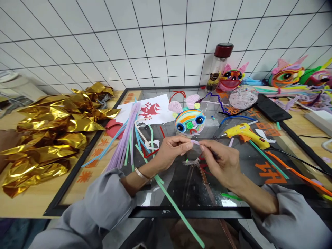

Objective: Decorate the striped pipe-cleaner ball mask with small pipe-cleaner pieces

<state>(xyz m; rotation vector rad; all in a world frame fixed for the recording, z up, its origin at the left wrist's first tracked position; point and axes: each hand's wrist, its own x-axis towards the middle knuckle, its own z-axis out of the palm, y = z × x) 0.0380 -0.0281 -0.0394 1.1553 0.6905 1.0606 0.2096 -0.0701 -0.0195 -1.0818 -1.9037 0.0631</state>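
Note:
Between my two hands is a short light purple pipe cleaner piece point(194, 142), pinched at both ends. The thumb and fingers of my left hand point(175, 148) close on its left end, and those of my right hand point(220, 159) on its right end. Just beyond them sits a colourful animal head of pipe cleaners point(190, 121), with pink ears, blue-rimmed eyes and a green nose. Below my fingers a pair of pliers point(192, 162) lies on the glass-topped board point(171, 197). To the left is a bundle of purple pipe cleaners point(127, 138).
A yellow glue gun point(245, 133) lies right of my hands, near a black phone point(273, 107). At the back stand a glass bottle point(217, 69) and another animal head point(230, 79). Crumpled gold foil point(59, 128) covers the left side. A green pipe cleaner point(178, 211) overhangs the front edge.

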